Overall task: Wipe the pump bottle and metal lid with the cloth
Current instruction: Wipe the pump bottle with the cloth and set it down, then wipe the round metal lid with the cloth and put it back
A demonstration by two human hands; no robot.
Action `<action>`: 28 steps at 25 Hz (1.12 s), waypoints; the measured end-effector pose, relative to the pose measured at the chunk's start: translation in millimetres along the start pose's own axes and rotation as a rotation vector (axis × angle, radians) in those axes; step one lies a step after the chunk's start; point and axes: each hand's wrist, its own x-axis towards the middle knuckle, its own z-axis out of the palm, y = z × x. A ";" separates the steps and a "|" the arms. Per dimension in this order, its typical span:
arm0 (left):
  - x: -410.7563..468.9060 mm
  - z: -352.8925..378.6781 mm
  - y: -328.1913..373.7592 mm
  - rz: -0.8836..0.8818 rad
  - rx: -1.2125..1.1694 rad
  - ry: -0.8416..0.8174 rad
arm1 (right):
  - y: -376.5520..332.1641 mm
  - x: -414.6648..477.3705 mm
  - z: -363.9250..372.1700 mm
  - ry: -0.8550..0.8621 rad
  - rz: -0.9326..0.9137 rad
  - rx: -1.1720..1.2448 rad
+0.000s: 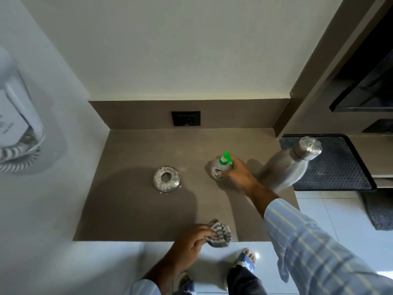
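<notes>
One white pump bottle with green pump (220, 168), gripped by right hand (239, 174); one round metal lid (167, 178) lies left of it; left hand (191, 243) clutches one striped grey cloth (219, 233), seemingly bunched.

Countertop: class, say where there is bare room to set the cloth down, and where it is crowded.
Bare patches on the countertop: left of the metal lid, between lid and pump bottle, and behind them toward the wall socket. Crowded: the right side, where the right hand grips the bottle beside the steel flask.

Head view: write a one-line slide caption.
Right hand grips the pump bottle on the counter; left hand holds the cloth; metal lid lies apart.
</notes>
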 end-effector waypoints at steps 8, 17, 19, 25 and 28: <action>-6.9 -53.6 -16.8 -0.315 -0.403 0.402 | 21.4 17.5 1.4 -0.079 0.021 -0.064; -13.5 -88.6 -42.6 -0.395 -0.543 0.518 | 29.4 -13.9 -1.7 0.062 0.121 -0.272; -15.4 -104.4 -55.5 -0.444 -0.615 0.581 | 43.6 -40.4 12.2 0.247 0.160 -0.396; 29.8 -165.4 -83.7 -0.467 -0.758 0.888 | 33.1 -39.1 97.2 -0.013 -0.041 -0.351; 62.8 -175.2 -98.4 -0.556 -0.685 0.761 | 15.3 6.0 135.0 -0.029 -0.030 -0.318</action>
